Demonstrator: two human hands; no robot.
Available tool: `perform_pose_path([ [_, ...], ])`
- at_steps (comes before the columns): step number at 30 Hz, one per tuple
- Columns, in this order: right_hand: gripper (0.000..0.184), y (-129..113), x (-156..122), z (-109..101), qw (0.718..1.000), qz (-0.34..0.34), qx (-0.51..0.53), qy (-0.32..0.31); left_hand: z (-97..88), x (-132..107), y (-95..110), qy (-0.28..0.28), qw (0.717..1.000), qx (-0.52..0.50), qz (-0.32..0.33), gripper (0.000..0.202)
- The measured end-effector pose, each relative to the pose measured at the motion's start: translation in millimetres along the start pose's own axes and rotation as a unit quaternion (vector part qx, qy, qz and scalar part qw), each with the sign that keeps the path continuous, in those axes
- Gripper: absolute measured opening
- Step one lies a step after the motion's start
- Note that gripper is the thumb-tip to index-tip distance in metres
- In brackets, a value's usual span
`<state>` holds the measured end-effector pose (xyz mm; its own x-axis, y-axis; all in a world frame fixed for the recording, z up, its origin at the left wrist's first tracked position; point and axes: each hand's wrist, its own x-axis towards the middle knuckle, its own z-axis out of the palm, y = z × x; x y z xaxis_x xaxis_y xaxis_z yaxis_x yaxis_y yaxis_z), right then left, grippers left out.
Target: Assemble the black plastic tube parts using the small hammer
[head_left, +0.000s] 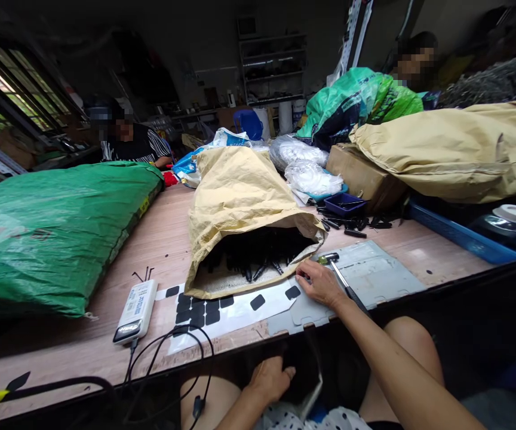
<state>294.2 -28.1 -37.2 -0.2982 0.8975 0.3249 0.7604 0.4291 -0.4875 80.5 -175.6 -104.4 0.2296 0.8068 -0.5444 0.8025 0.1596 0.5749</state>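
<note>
My right hand (pixel 319 282) rests on the table edge at the mouth of a tan paper sack (pixel 240 197) that lies open and holds several black plastic parts (pixel 262 254). Its fingers are curled and pressed down on a white backing sheet (pixel 235 313) with black square pads; whether they pinch anything I cannot make out. A small hammer (pixel 336 269) lies just beyond the hand on a grey metal plate (pixel 369 275). My left hand (pixel 269 377) is below the table edge, over my lap, fingers bent around a dark object I cannot name.
A green woven sack (pixel 56 233) fills the left of the table. A white power bank (pixel 136 310) with a black cable lies near the front edge. Cardboard box (pixel 361 176), blue trays (pixel 477 242), more sacks and two seated people are behind.
</note>
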Motion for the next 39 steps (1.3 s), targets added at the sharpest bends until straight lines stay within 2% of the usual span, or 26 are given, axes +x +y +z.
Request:
perform_pose_path([
  [3, 0.005, 0, 0, 1, 1.000, -0.004, -0.007, 0.003, -24.7, -16, 29, -0.016, 0.994, 0.037, 0.103, 0.029],
  [4, 0.004, 0, -1, 2, 1.000, -0.005, -0.011, 0.004, -36.4, -19, 40, 0.000, 0.990, 0.028, 0.137, 0.024],
  [6, 0.004, 0, -1, 3, 1.000, -0.005, -0.017, 0.007, -64.8, -16, 60, 0.089, 0.982, -0.004, 0.167, 0.020],
  [9, 0.004, 0, -1, 3, 1.000, -0.005, -0.016, 0.009, -111.2, 9, 76, 0.309, 0.941, -0.001, 0.134, 0.020],
  [10, 0.004, 0, -1, 3, 1.000, -0.007, -0.014, 0.010, -124.7, 21, 77, 0.364, 0.924, 0.016, 0.117, 0.020],
  [12, 0.004, 0, -1, 2, 1.000, -0.008, -0.009, 0.011, -145.0, 42, 76, 0.420, 0.902, 0.060, 0.081, 0.021],
  [14, 0.004, 0, -1, 1, 1.000, -0.008, -0.007, 0.011, -155.1, 57, 71, 0.414, 0.901, 0.114, 0.055, 0.021],
  [16, 0.004, 0, 0, 1, 1.000, -0.005, -0.005, 0.013, -156.6, 61, 67, 0.388, 0.905, 0.165, 0.051, 0.018],
  [19, 0.007, -1, 1, 0, 1.000, 0.000, 0.010, 0.016, -149.0, 51, 62, 0.385, 0.899, 0.194, 0.080, 0.012],
  [22, 0.009, -2, 1, -4, 0.999, 0.006, 0.036, 0.006, -136.1, 33, 57, 0.390, 0.896, 0.161, 0.140, 0.009],
  [25, 0.012, -4, -5, -15, 0.999, 0.031, 0.041, 0.015, -121.8, 24, 52, 0.348, 0.910, 0.103, 0.201, 0.007],
  [27, 0.014, -3, -15, -26, 0.994, 0.087, -0.003, 0.062, -113.8, 27, 49, 0.322, 0.917, 0.065, 0.225, 0.009],
  [29, 0.015, 2, -27, -37, 0.973, 0.182, -0.085, 0.110, -108.7, 32, 46, 0.314, 0.920, 0.038, 0.231, 0.011],
  [31, 0.021, 9, -41, -46, 0.943, 0.276, -0.157, 0.100, -106.8, 36, 43, 0.316, 0.921, 0.023, 0.227, 0.011],
  [33, 0.030, 14, -52, -51, 0.925, 0.324, -0.189, 0.053, -107.0, 37, 42, 0.315, 0.922, 0.018, 0.224, 0.012],
  [35, 0.034, 15, -58, -51, 0.926, 0.322, -0.196, 0.036, -107.9, 37, 42, 0.313, 0.923, 0.014, 0.225, 0.012],
  [37, 0.031, 10, -59, -48, 0.933, 0.285, -0.205, 0.081, -108.4, 36, 42, 0.311, 0.923, 0.011, 0.226, 0.012],
  [39, 0.027, -3, -55, -42, 0.948, 0.214, -0.193, 0.135, -108.1, 35, 42, 0.309, 0.924, 0.010, 0.227, 0.012],
])
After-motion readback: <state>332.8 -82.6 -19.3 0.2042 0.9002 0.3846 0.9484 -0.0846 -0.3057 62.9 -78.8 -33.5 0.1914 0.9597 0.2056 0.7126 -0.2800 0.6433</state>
